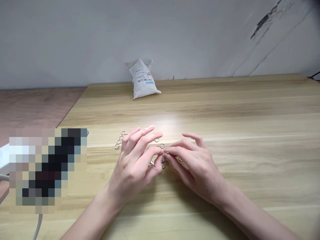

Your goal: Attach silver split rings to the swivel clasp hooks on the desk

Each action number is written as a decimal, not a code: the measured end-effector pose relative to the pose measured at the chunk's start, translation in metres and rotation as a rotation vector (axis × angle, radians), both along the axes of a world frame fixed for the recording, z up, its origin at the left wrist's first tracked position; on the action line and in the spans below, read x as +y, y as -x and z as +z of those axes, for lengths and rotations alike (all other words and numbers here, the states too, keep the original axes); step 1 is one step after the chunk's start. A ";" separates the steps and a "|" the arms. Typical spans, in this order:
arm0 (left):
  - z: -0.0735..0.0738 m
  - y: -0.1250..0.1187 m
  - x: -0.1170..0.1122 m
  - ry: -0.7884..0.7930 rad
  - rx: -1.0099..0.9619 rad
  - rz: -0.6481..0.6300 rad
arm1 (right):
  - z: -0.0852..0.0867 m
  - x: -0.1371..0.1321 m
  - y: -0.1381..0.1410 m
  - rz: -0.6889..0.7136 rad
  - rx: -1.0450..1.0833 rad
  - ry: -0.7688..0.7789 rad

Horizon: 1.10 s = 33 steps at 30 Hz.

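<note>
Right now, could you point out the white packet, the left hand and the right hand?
White packet [144, 80], head view: middle of its printed front.
Left hand [135, 161], head view: back of the hand.
Right hand [200, 163], head view: back of the hand.

One head camera looks forward and down past the left hand [136, 163] and right hand [200, 163], close by, across the table [250, 113] to the far wall [187, 40].

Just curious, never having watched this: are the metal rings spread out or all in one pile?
Spread out: some metal rings lie beside the left hand, others between it and the right hand. Linked or not, I cannot tell.
</note>
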State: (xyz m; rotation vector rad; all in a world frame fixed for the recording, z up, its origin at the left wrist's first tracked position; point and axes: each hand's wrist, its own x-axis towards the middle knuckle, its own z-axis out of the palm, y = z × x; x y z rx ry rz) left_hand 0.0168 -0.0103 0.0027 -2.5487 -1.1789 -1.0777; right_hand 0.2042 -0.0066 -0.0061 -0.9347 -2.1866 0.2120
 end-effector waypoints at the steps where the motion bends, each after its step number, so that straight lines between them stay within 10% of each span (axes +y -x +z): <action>1: 0.000 0.000 0.000 -0.001 0.004 0.002 | 0.000 -0.001 0.000 -0.012 0.003 -0.003; 33: -0.002 -0.002 0.001 0.014 0.039 0.109 | 0.002 -0.010 0.011 -0.098 -0.030 -0.107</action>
